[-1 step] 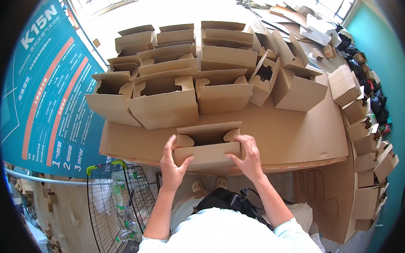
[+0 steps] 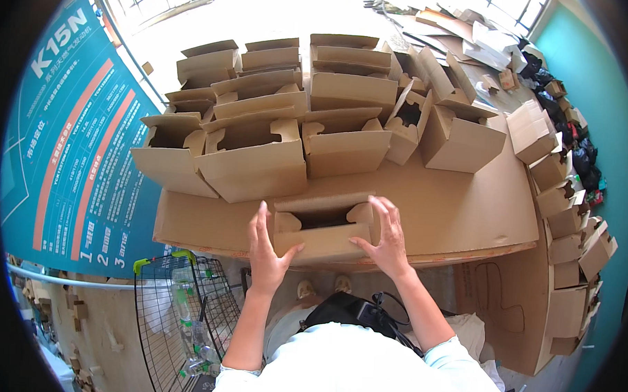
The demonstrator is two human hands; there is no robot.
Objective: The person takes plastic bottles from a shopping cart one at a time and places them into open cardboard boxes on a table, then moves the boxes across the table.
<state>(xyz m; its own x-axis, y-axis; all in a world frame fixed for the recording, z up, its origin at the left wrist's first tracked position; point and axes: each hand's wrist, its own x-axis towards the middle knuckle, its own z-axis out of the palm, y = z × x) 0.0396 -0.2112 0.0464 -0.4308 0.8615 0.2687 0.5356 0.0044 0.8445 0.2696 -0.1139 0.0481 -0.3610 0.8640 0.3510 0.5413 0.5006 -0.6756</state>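
Observation:
A small brown cardboard box [image 2: 320, 244] stands on the near edge of the cardboard-covered table, its top open and a long flap raised on the far side. My left hand [image 2: 269, 256] is at the box's left end, fingers stretched upward and apart, thumb pointing at the near left corner. At the right end is my right hand [image 2: 390, 245]; its thumb lies against the near panel and its fingers extend along the right side, spread. Neither hand wraps round the box. The inside of the box is dark.
Several open-topped cardboard boxes [image 2: 256, 156] stand in rows behind. Flat cardboard [image 2: 459, 208] covers the tabletop. A black wire cart [image 2: 178, 316] with plastic bottles is below left, beside a teal banner [image 2: 87, 153]. More boxes [image 2: 567, 274] line the right wall.
My left fingers have straightened and come away from the box's left end. The right fingers have lifted a little. The box's far flap leans slightly farther back.

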